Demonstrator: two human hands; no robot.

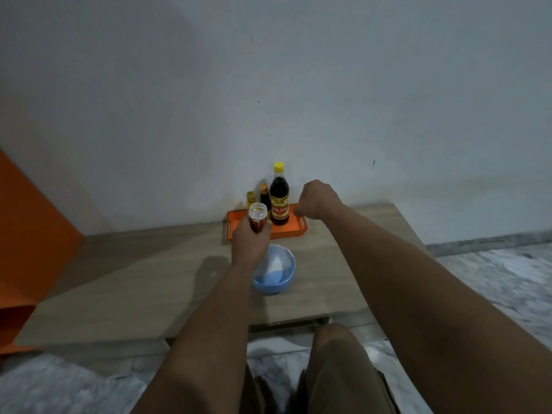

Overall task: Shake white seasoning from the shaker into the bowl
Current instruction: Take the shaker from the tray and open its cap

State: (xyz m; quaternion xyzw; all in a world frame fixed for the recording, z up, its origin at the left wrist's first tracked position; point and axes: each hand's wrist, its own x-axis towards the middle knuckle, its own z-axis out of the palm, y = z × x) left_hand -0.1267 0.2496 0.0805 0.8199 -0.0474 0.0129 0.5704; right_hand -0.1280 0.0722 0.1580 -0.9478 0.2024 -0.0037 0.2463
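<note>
My left hand (250, 241) has its grip clamped round the shaker (258, 219) — red label, clear top — held upright above the far rim of the blue bowl (277, 271) on the tabletop (125, 279). Behind stands the orange tray (294, 233) with a dark bottle (279, 201). My right hand (316, 200) hovers over the tray's right end, curled — its grip hidden, so I cannot tell.

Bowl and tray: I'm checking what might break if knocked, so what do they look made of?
The bowl looks like smooth light-blue plastic or glazed ceramic; its soft sheen leaves that open. The tray looks like moulded orange plastic: uniform colour, thin walls, cut-out handle.
</note>
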